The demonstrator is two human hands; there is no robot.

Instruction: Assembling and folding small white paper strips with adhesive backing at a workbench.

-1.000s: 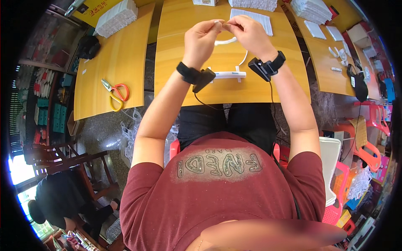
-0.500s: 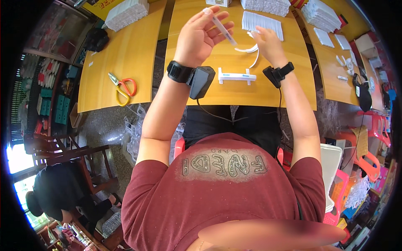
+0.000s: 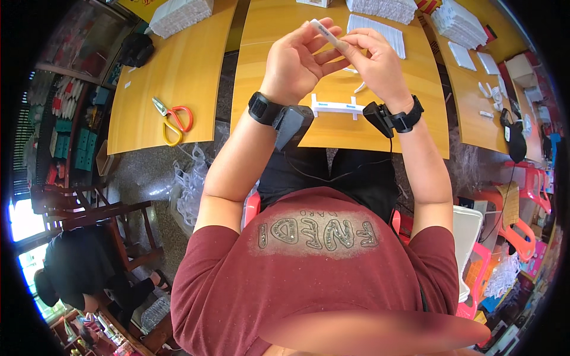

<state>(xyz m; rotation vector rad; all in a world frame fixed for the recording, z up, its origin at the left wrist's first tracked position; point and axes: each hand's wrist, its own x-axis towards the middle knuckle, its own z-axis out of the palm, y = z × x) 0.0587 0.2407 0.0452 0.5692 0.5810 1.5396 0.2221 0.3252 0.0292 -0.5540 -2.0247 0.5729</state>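
My left hand (image 3: 295,59) and my right hand (image 3: 374,59) are raised together over the yellow wooden table (image 3: 392,127). Between their fingertips they pinch a small white stick-shaped part (image 3: 325,32), tilted with its far end up to the left. Both wrists carry black bands with small black devices. On the table just below the hands lies a long white plastic piece (image 3: 337,107) with two short legs. A curved white strip (image 3: 359,87) shows between the hands and that piece, mostly hidden by my right hand.
Scissors with red and yellow handles (image 3: 172,117) lie on the left table. Stacks of white flat packs (image 3: 380,8) sit at the far edge, more at the right (image 3: 460,26). Clear plastic bags (image 3: 190,184) lie on the floor. Another person (image 3: 77,267) sits lower left.
My right hand has come up off the table to meet the left one, and both now pinch the white stick. The view has shifted slightly.
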